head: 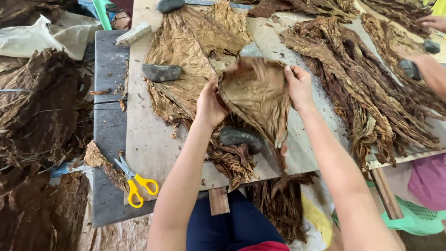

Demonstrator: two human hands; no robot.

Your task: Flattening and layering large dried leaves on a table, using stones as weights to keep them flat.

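Wooden table (148,139): dried leaf (255,93) between both hands.

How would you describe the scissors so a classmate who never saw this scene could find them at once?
Start at the pale wooden board covered with dried brown leaves. Go to its near left corner, where it meets the grey bench. The scissors lie there, the only thing with bright yellow handles among brown leaves and dark stones.

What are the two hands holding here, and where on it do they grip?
Both hold one dried brown leaf, spread above the wooden board. The left hand grips its left edge, the right hand its upper right edge; its narrow end hangs down.
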